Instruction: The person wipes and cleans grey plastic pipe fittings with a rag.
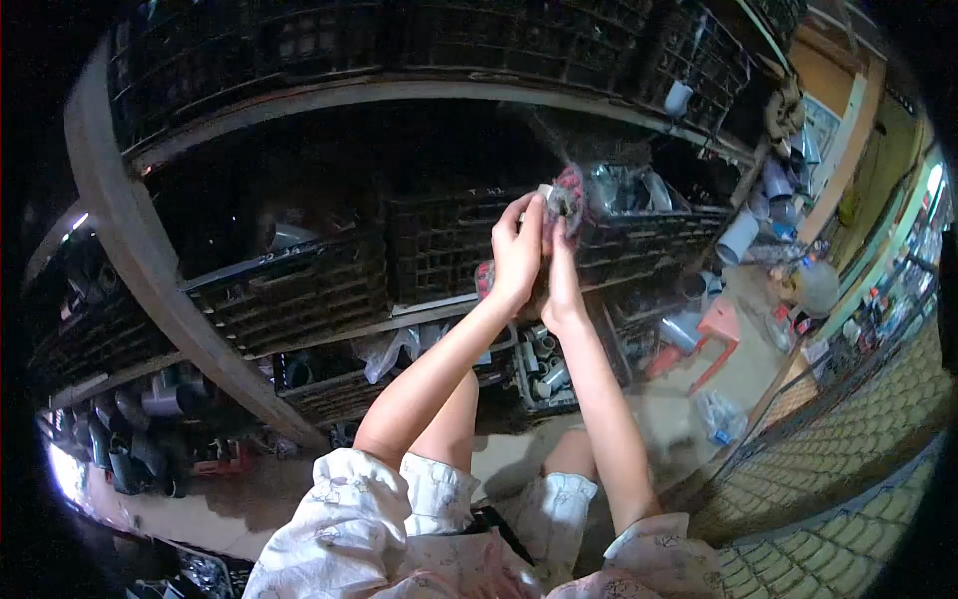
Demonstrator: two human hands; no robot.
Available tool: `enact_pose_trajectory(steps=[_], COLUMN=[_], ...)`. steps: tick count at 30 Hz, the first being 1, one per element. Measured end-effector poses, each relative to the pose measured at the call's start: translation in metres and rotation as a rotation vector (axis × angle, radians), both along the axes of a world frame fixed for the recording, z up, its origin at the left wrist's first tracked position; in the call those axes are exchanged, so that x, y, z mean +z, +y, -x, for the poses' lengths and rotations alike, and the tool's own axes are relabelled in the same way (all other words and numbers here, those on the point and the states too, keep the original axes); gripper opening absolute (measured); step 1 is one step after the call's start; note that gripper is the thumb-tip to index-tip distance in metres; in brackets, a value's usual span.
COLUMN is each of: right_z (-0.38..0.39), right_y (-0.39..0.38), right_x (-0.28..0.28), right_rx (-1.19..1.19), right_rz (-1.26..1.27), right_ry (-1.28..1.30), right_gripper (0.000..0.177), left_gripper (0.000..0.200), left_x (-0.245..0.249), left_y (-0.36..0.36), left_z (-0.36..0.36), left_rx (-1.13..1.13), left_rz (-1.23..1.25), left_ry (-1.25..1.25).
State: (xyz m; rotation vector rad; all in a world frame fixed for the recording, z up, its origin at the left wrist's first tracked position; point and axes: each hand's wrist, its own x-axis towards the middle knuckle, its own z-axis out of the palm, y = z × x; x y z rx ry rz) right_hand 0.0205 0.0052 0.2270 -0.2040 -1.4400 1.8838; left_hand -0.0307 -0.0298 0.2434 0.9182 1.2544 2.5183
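Both of my hands are stretched out in front of the shelf and meet close together. My left hand has its fingers closed at a small white piece. Beside it my right hand is raised, its fingertips pressed against a bundle in red and grey with a dark spot in it. The kind of thing I cannot tell. Another red patch shows just left of my left wrist. Behind my hands stand black plastic crates on the shelf.
A crate on the lower shelf holds grey pipe fittings. On the floor at right are a red plastic stool and a clear plastic bag. Grey pipe pieces hang or stack along the right. A metal shelf post curves down at left.
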Motion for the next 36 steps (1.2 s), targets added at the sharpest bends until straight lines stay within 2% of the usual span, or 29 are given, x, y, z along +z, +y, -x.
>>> enact_pose_trajectory(steps=[2, 3, 4, 6, 9, 10, 12, 13, 14, 15, 16, 18, 19, 20, 23, 24, 26, 27, 28, 30, 31, 34, 35, 36], right_z=[-0.018, -0.021, -0.025, -0.036, -0.029, -0.029, -0.037, -0.039, -0.037, -0.039, -0.037, -0.031, -0.021, -0.012, 0.014, 0.007, 0.016, 0.012, 0.009, 0.002, 0.001, -0.007, -0.008, -0.011], right_y=[-0.002, -0.005, -0.004, -0.007, 0.012, 0.016, 0.018, 0.018, 0.029, 0.024, 0.021, 0.053, 0.065, 0.077, 0.091, 0.065, 0.066, 0.047, 0.034, 0.019, 0.022, 0.037, 0.045, 0.045], right_x=[0.005, 0.004, 0.004, 0.01, -0.001, -0.002, 0.002, 0.006, 0.003, 0.013, 0.026, 0.033, 0.031, 0.031, 0.043, 0.057, 0.052, 0.057, 0.06, 0.064, 0.062, 0.055, 0.05, 0.049], right_rx=[0.353, 0.333, 0.471, 0.534, 0.244, 0.033, -0.093, -0.116, -0.074, -0.061, -0.042, 0.321, 0.31, 0.295, 0.18, 0.056, -0.098, -0.273, -0.429, -0.472, -0.465, -0.25, -0.195, -0.181], right_rz=[0.117, 0.163, 0.154, 0.24, 0.013, 0.041, -0.123, -0.042, -0.067, 0.061, 0.188, 0.207, 0.179, 0.15, 0.2, 0.098, 0.017, 0.019, -0.031, -0.038, -0.046, -0.027, -0.092, -0.111], right_ry=[-0.095, -0.178, -0.22, -0.274, -0.231, -0.19, -0.144, -0.027, 0.031, 0.042, 0.054, 0.055, 0.048, 0.043, 0.089, 0.161, 0.321, 0.363, 0.429, 0.493, 0.472, 0.382, 0.394, 0.387], right_gripper=[0.072, 0.071, 0.081, 0.079, 0.073, 0.059, 0.048, 0.041, 0.04, 0.039, 0.039, 0.035, 0.033, 0.031, 0.024, 0.025, 0.028, 0.033, 0.033, 0.032, 0.03, 0.027, 0.032, 0.035], left_gripper=[0.036, 0.035, 0.033, 0.03, 0.032, 0.033, 0.038, 0.04, 0.041, 0.036, 0.031, 0.025, 0.022, 0.023, 0.026, 0.03, 0.035, 0.038, 0.037, 0.036, 0.031, 0.028, 0.031, 0.039], left_x=[0.002, 0.004, 0.002, 0.002, -0.002, -0.005, -0.009, -0.01, -0.011, -0.02, -0.024, -0.021, -0.011, -0.001, 0.009, 0.007, -0.002, -0.004, -0.009, -0.015, -0.004, 0.002, -0.001, 0.001], left_y=[-0.008, -0.013, -0.014, -0.014, -0.008, -0.007, -0.004, -0.003, -0.002, 0.006, 0.014, 0.015, 0.015, 0.014, 0.033, 0.037, 0.045, 0.042, 0.04, 0.033, 0.018, 0.008, 0.015, 0.015], left_z=[-0.007, -0.01, -0.011, -0.015, -0.009, -0.007, -0.008, -0.012, -0.015, -0.012, -0.012, -0.014, -0.015, -0.015, 0.0, 0.002, 0.004, 0.001, -0.001, -0.005, -0.021, -0.025, -0.021, -0.023], left_rx=[0.081, 0.076, 0.07, 0.1, 0.085, 0.082, 0.08, 0.072, 0.064, -0.022, 0.034, 0.159, 0.207, 0.266, 0.578, 0.54, 0.28, 0.155, 0.231, 0.317, 0.194, 0.044, -0.025, -0.198], left_rz=[-0.013, -0.027, -0.053, -0.083, -0.071, -0.051, 0.013, 0.016, 0.019, 0.137, 0.096, 0.139, 0.092, 0.164, 0.04, 0.12, -0.069, -0.137, -0.099, -0.018, -0.078, 0.011, -0.001, -0.036], left_ry=[0.025, 0.009, 0.021, 0.03, 0.03, 0.035, 0.115, 0.166, 0.216, 0.217, 0.33, 0.596, 0.549, 0.526, 0.717, 0.63, 0.372, 0.298, 0.38, 0.551, 0.438, 0.293, 0.205, 0.072])
